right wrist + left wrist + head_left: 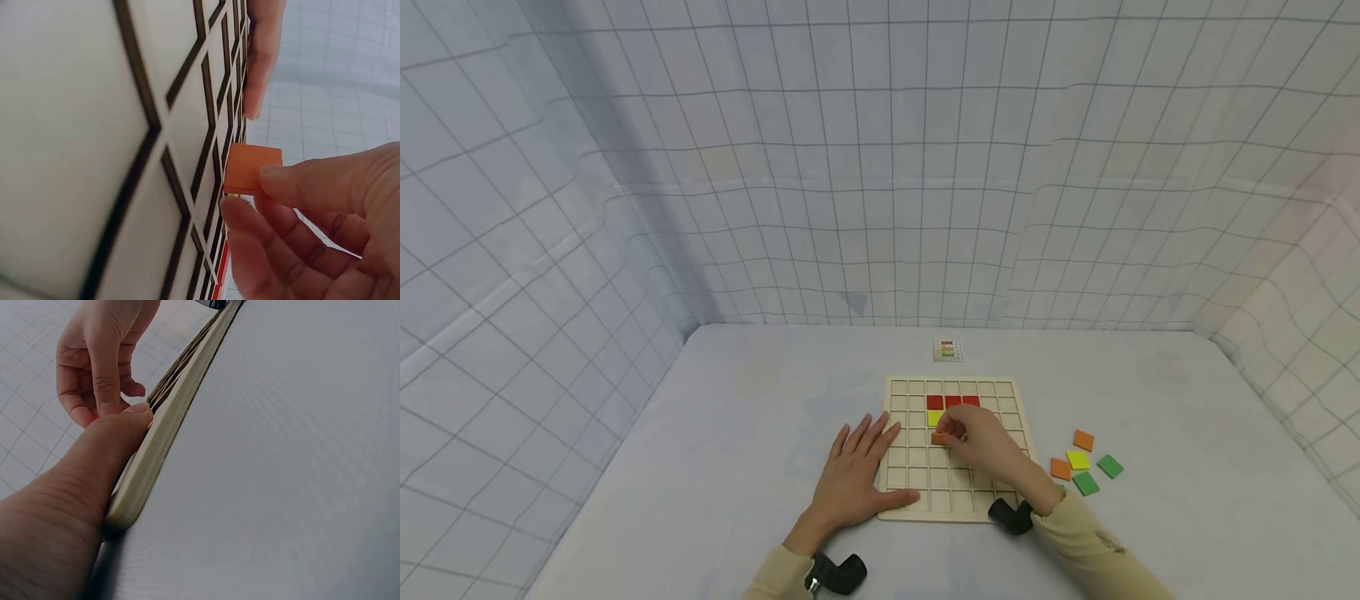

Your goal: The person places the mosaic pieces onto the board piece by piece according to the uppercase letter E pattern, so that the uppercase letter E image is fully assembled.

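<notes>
An orange square tile is pinched between the thumb and fingers of my right hand, right at the surface of a pale wooden grid board. Just beyond those fingers, several red tiles lie in a row of the board's cells, with a yellow tile below the leftmost. My left hand rests at the board's left side, fingers straight and spread. Its thumb lies over the board's near-left edge. The right hand covers part of the yellow row.
Right of the board lie loose tiles: orange, yellow and green, one partly behind the right forearm. A small card with a coloured grid pattern lies behind the board. Checked white cloth hangs around the white table.
</notes>
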Demonstrator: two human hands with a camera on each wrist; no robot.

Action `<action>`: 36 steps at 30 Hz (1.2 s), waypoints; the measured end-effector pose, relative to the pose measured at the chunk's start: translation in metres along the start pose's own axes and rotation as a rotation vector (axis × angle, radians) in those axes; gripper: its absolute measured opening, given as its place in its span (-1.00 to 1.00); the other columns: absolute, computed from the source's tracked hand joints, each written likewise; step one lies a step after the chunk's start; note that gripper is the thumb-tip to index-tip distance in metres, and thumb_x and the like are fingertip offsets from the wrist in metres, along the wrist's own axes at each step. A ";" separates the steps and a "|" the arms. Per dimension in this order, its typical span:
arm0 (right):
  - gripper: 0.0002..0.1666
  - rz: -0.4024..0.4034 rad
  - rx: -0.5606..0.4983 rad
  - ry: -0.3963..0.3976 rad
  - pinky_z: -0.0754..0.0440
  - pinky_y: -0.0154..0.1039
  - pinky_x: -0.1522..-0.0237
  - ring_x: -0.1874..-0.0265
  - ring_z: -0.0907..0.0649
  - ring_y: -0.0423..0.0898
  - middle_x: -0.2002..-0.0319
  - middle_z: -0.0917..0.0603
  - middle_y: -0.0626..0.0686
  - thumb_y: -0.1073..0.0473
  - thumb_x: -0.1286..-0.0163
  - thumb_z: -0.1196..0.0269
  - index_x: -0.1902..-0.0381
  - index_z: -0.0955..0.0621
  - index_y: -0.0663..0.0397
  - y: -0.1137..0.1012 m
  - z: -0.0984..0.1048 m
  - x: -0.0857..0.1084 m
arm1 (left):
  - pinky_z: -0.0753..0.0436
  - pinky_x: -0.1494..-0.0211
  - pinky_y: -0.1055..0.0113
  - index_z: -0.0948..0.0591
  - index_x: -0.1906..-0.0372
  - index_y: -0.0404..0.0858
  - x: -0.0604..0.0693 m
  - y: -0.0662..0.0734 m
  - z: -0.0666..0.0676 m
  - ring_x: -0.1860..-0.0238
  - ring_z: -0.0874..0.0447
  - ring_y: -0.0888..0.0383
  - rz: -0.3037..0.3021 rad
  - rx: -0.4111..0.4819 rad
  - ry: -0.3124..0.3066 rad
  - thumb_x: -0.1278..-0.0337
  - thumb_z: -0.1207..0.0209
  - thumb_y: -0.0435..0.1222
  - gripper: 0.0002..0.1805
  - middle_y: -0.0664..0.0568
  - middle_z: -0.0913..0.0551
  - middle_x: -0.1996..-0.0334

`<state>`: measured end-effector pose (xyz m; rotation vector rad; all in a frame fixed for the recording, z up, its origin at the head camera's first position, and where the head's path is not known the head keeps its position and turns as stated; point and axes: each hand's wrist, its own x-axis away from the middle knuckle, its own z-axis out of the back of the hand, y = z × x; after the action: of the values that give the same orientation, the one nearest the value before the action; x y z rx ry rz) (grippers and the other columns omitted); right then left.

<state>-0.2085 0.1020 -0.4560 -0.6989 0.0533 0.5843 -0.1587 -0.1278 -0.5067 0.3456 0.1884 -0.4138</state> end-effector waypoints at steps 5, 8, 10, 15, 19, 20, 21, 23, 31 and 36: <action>-0.89 -0.067 0.091 0.020 -0.48 -0.34 0.50 0.52 -0.51 -0.25 0.47 -0.58 -0.21 0.23 -0.19 -0.37 0.44 -0.63 -0.06 -0.003 -0.001 -0.005 | 0.16 -0.41 0.01 -0.17 -0.48 -0.05 -0.001 0.001 0.002 -0.46 0.13 0.06 0.012 0.007 -0.017 0.13 0.06 0.51 0.10 0.09 -0.06 -0.47; -0.88 -0.098 0.112 0.021 -0.47 -0.32 0.50 0.52 -0.51 -0.24 0.48 -0.59 -0.21 0.25 -0.17 -0.38 0.45 -0.63 -0.06 -0.005 -0.001 -0.006 | 0.16 -0.42 0.01 -0.16 -0.48 -0.06 -0.001 0.002 0.003 -0.46 0.13 0.06 0.012 0.010 -0.021 0.12 0.05 0.51 0.10 0.08 -0.06 -0.47; -0.88 -0.118 0.114 0.011 -0.46 -0.31 0.50 0.52 -0.49 -0.24 0.47 -0.58 -0.20 0.25 -0.17 -0.39 0.44 -0.64 -0.06 -0.005 0.000 -0.007 | 0.16 -0.41 0.01 -0.17 -0.48 -0.06 -0.001 0.002 0.004 -0.46 0.12 0.05 0.012 0.010 -0.018 0.12 0.05 0.51 0.10 0.08 -0.06 -0.47; -0.91 -0.128 0.128 -0.005 -0.46 -0.30 0.50 0.52 -0.46 -0.24 0.43 -0.56 -0.18 0.27 -0.17 -0.38 0.43 -0.67 -0.04 -0.006 0.000 -0.006 | 0.15 -0.41 -0.01 -0.18 -0.47 -0.06 -0.002 0.002 0.003 -0.46 0.10 0.04 0.011 0.008 -0.010 0.13 0.05 0.51 0.09 0.08 -0.08 -0.46; -0.92 -0.098 0.166 0.005 -0.47 -0.32 0.51 0.50 -0.49 -0.24 0.39 -0.55 -0.15 0.28 -0.17 -0.38 0.40 -0.70 -0.02 -0.006 0.000 -0.005 | 0.16 -0.41 0.00 -0.18 -0.47 -0.05 -0.001 0.001 0.004 -0.46 0.11 0.04 0.013 0.004 -0.014 0.13 0.04 0.51 0.10 0.08 -0.08 -0.46; -0.92 -0.093 0.177 0.007 -0.47 -0.33 0.52 0.50 -0.50 -0.24 0.39 -0.55 -0.15 0.28 -0.17 -0.37 0.39 -0.71 -0.02 -0.006 0.000 -0.004 | 0.16 -0.42 0.01 -0.17 -0.48 -0.05 -0.001 0.001 0.004 -0.46 0.11 0.05 0.014 0.001 -0.016 0.13 0.04 0.51 0.10 0.08 -0.07 -0.46; -0.92 -0.084 0.188 0.011 -0.47 -0.33 0.52 0.49 -0.51 -0.23 0.39 -0.55 -0.15 0.27 -0.17 -0.38 0.38 -0.71 -0.02 -0.006 -0.001 -0.003 | 0.16 -0.42 0.01 -0.17 -0.48 -0.05 -0.001 0.001 0.004 -0.46 0.11 0.05 0.014 -0.002 -0.016 0.13 0.04 0.51 0.10 0.08 -0.07 -0.46; -0.92 -0.074 0.214 0.011 -0.46 -0.35 0.53 0.48 -0.51 -0.23 0.39 -0.54 -0.14 0.27 -0.18 -0.37 0.35 -0.73 -0.02 -0.006 -0.001 -0.002 | 0.16 -0.42 0.01 -0.17 -0.48 -0.05 -0.001 0.001 0.003 -0.46 0.11 0.05 0.014 -0.006 -0.017 0.13 0.05 0.51 0.10 0.09 -0.07 -0.46; -0.88 -0.017 0.268 -0.027 -0.42 -0.34 0.54 0.45 -0.43 -0.20 0.39 -0.54 -0.10 0.27 -0.19 -0.34 0.28 -0.73 0.06 -0.004 -0.002 0.004 | 0.15 -0.41 -0.01 -0.17 -0.47 -0.04 0.000 0.001 0.002 -0.46 0.10 0.04 0.010 -0.004 -0.021 0.13 0.07 0.52 0.09 0.08 -0.07 -0.46; -0.81 0.010 0.292 -0.041 -0.42 -0.35 0.53 0.44 -0.40 -0.20 0.40 -0.51 -0.11 0.26 -0.16 -0.34 0.22 -0.73 0.07 -0.001 -0.002 0.007 | 0.16 -0.41 0.00 -0.17 -0.48 -0.04 0.000 0.000 0.001 -0.46 0.10 0.04 0.012 -0.011 -0.018 0.13 0.07 0.52 0.10 0.08 -0.07 -0.46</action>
<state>-0.2015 0.1035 -0.4585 -0.4035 0.1013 0.5860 -0.1589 -0.1279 -0.5055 0.3322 0.1709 -0.4038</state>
